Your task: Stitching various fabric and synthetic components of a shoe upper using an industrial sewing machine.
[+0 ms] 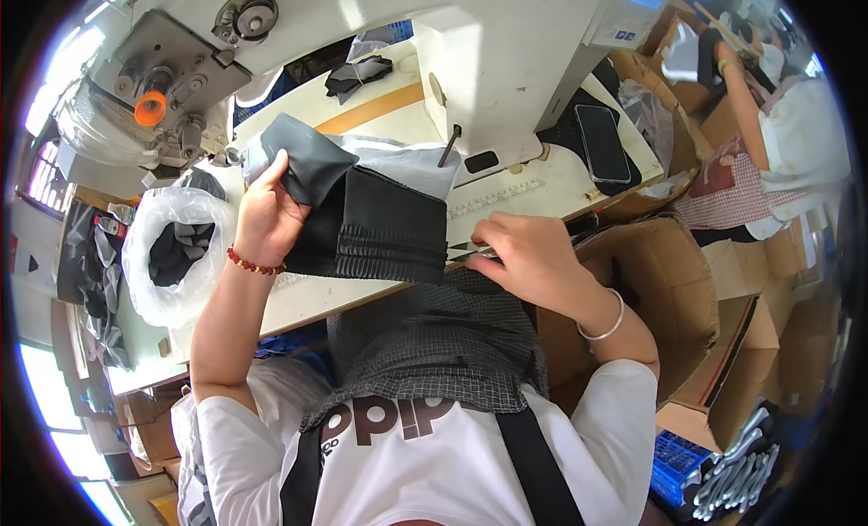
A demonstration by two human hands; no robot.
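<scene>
My left hand [269, 220] pinches the dark grey, smooth end of a sewn piece, thumb on top. From there hangs a black fabric piece [393, 218] with a gathered, elastic-looking band along its lower part, lying over the table's near edge. Light grey cloth [411, 160] shows behind it. Closed around a small metal tool that looks like thread snips [470, 249], my right hand [533, 262] is at the right edge of the black fabric. The tool's tips lie close to the fabric; whether they touch it I cannot tell.
A white sewing machine [506, 65] arches over the white table [506, 196]. A phone [603, 144] lies on its right side. At the left stands a plastic-lined container [143, 264] of dark scraps. Cardboard boxes [651, 282] flank my right arm. Another person [796, 146] works at the far right.
</scene>
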